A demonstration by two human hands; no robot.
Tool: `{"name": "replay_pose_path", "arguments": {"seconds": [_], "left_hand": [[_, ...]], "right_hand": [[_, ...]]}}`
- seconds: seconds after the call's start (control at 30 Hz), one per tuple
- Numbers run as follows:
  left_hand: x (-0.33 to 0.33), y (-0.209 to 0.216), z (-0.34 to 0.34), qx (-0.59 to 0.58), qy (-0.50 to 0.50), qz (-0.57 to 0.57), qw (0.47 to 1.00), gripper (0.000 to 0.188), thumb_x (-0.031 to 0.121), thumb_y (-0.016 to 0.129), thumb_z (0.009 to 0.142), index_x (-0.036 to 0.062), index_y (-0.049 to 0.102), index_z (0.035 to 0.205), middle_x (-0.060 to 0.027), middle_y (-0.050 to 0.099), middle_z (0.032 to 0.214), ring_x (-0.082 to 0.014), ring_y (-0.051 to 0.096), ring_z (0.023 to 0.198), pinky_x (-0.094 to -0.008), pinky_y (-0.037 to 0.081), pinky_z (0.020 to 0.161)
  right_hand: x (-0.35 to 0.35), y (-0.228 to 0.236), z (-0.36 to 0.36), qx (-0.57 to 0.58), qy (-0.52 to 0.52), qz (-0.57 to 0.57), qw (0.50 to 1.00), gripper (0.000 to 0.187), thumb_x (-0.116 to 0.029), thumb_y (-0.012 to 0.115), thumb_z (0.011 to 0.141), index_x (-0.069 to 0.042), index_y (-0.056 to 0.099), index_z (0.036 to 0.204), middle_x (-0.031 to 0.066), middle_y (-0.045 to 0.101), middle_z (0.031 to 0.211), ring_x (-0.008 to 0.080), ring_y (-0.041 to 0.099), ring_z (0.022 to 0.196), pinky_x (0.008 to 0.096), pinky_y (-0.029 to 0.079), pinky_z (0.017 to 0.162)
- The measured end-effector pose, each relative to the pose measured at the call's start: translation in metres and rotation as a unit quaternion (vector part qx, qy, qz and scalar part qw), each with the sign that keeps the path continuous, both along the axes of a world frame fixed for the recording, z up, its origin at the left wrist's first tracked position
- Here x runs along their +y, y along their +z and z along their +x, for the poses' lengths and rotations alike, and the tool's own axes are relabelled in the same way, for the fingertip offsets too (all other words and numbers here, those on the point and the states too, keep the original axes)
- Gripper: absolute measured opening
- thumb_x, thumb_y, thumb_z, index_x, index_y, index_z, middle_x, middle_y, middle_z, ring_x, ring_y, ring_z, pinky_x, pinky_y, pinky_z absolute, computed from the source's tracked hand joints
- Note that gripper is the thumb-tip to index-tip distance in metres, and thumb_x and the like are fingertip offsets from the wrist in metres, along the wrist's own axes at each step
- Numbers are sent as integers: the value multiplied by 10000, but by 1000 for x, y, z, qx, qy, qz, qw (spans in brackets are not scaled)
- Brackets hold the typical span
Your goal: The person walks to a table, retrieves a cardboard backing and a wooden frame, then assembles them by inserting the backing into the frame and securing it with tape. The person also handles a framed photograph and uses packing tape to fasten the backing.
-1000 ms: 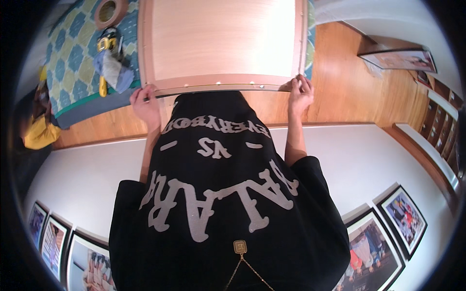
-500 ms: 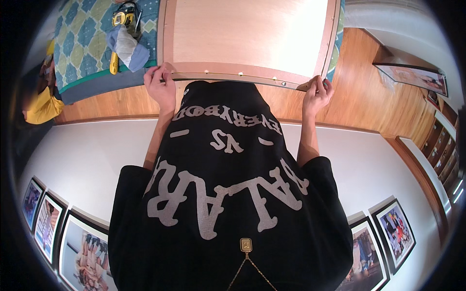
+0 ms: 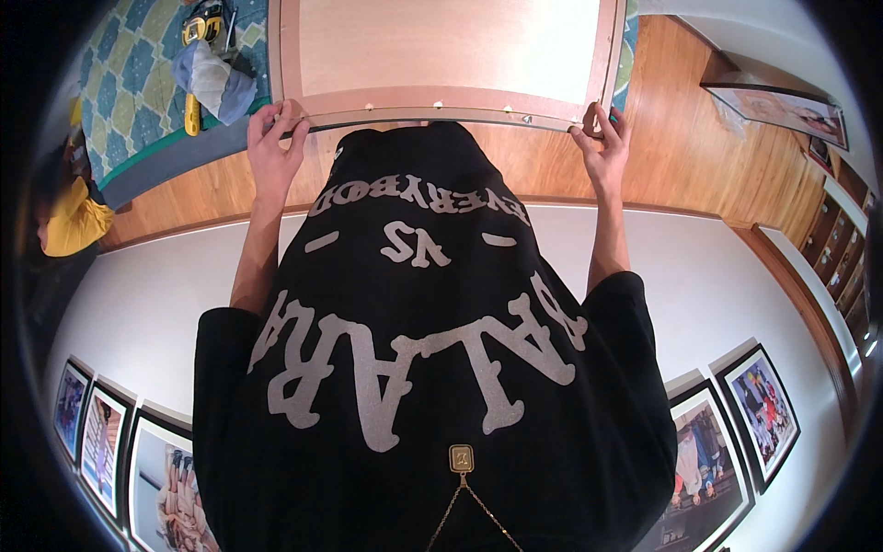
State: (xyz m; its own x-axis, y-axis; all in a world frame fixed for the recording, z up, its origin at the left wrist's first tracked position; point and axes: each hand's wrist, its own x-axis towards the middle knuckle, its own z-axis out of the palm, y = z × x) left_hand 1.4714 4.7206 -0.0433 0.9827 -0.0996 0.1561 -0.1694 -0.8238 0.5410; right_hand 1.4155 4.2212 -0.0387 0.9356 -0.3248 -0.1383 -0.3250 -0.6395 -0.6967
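A large picture frame [image 3: 441, 115] lies with its pale backing board [image 3: 441, 51] up, brown tape running round the border. Small metal tabs show along its near edge. At the near left corner, my left hand [image 3: 276, 147] has its fingers on the frame and its thumb by the edge. My right hand [image 3: 604, 152] grips the near right corner, fingertips over the rim and thumb against the front edge. Both hands are bent round the corners; the undersides of their grips are hidden.
Beneath the frame is a blue-green patterned quilt [image 3: 129, 83]. On it lie a yellow tape measure [image 3: 202, 26], a crumpled white and blue cloth [image 3: 216, 83] and a yellow-handled tool [image 3: 191, 115]. A framed picture [image 3: 782, 112] leans at right; framed pictures hang behind me. Something yellow [image 3: 78, 221] is at left.
The frame and both hands now sit higher and slightly left in view. My fingers have shifted on the corners, with the left thumb and right thumb more spread from the fingers.
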Motion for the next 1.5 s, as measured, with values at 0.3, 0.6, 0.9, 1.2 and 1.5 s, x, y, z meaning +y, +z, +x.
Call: {"name": "replay_pose_path", "arguments": {"seconds": [0.3,0.6,0.9,1.2,1.5], "left_hand": [[-1,8,8,94,117,-48,987,562,292,844,639,56,651,1110,-117,651,974,-206,645,848,-310,522,727],[5,13,31,258,198,-53,944,787,304,887,581,-7,511,1197,-113,676,883,-150,650,804,-288,517,740],[9,7,38,289,220,-50,930,743,286,891,530,22,512,1112,-116,643,882,-211,627,811,-306,503,736],[-62,19,25,23,-194,-22,980,289,164,746,707,107,691,985,-73,622,1124,-284,537,1096,-367,453,911],[-63,11,40,-13,-259,-10,966,135,127,721,726,72,688,845,-80,605,1025,-292,518,1144,-438,419,984]], "right_hand": [[12,-10,-3,-36,-77,42,995,536,-204,816,690,-99,630,1181,155,468,1229,246,520,1087,333,489,806],[26,-4,8,20,-151,13,988,744,-115,810,645,-58,470,1304,144,441,1097,227,536,938,326,477,793],[21,0,24,50,-150,10,987,819,-46,803,596,-46,409,1313,209,467,1125,298,565,968,366,497,819],[89,18,38,-56,216,-126,967,402,-210,794,674,-160,678,1055,69,514,1283,315,406,1290,560,287,1038],[96,15,43,-58,195,-129,970,286,-186,779,664,-162,705,940,52,559,1201,275,458,1239,569,284,1025]]}}
